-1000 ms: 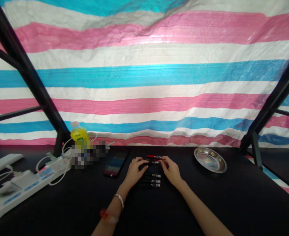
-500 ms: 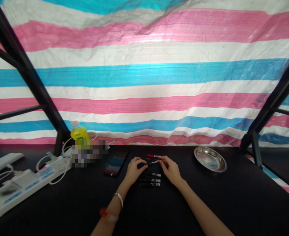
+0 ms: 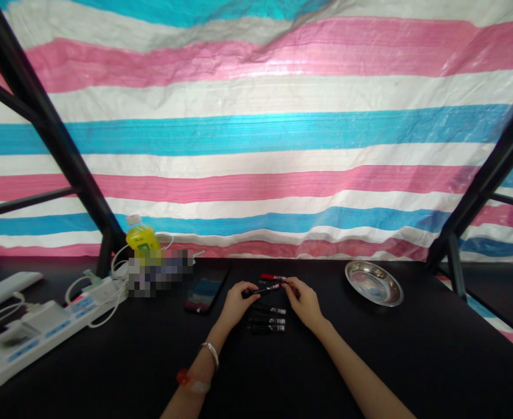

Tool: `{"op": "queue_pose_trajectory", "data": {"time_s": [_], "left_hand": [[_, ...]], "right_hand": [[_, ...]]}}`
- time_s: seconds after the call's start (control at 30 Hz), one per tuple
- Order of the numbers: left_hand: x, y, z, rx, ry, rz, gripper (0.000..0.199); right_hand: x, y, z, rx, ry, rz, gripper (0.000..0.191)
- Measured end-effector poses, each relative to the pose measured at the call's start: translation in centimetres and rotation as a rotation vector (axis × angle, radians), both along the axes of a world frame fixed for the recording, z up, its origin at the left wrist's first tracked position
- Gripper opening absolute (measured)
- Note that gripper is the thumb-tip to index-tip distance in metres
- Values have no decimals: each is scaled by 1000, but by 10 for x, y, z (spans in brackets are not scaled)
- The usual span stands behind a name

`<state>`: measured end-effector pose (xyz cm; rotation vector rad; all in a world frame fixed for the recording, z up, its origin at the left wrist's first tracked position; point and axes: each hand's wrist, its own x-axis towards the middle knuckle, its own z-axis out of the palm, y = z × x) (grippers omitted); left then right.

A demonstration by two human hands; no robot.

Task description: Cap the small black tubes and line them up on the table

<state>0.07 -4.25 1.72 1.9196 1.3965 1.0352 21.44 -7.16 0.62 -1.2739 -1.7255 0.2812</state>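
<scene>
A black marker pen (image 3: 268, 289) lies across between my two hands, tilted slightly up to the right. My left hand (image 3: 237, 301) pinches its left end with thumb and fingers. At the other end, my right hand (image 3: 302, 299) has its fingertips closed on the pen. Just beyond it rests a red marker (image 3: 272, 277), with part of another dark pen partly hidden beside it. Nearer to me, black markers lie roughly parallel in a column: one at the top (image 3: 274, 310), a middle one (image 3: 273, 320) and a lowest one (image 3: 273, 328).
A shiny metal dish (image 3: 373, 283) sits to the right on the black table (image 3: 308, 378). Leftward are a dark phone (image 3: 206, 289), a yellow bottle (image 3: 142, 240), a blurred-out item (image 3: 160, 273) and a white power strip (image 3: 42, 334) with cables. Black frame legs flank a striped tarp (image 3: 256, 134).
My left fingers have closed in around the left end of the black marker. The right hand stays nearly in place, and the other markers have not moved.
</scene>
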Motion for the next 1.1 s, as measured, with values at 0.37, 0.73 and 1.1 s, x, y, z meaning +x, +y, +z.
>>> {"op": "queue_pose_trajectory", "data": {"time_s": [0.37,0.73,1.1], "left_hand": [[-1,1,2,-97,-216,-13,25],[-1,3,3,-226,-409,-10,31],[-3,4,0,-269,-455,-28,34]], "right_hand": [[0,1,-1,3,-3,-38,21],[2,2,-1,16,-11,-55,22],[2,2,-2,20,-26,-25,23]]}}
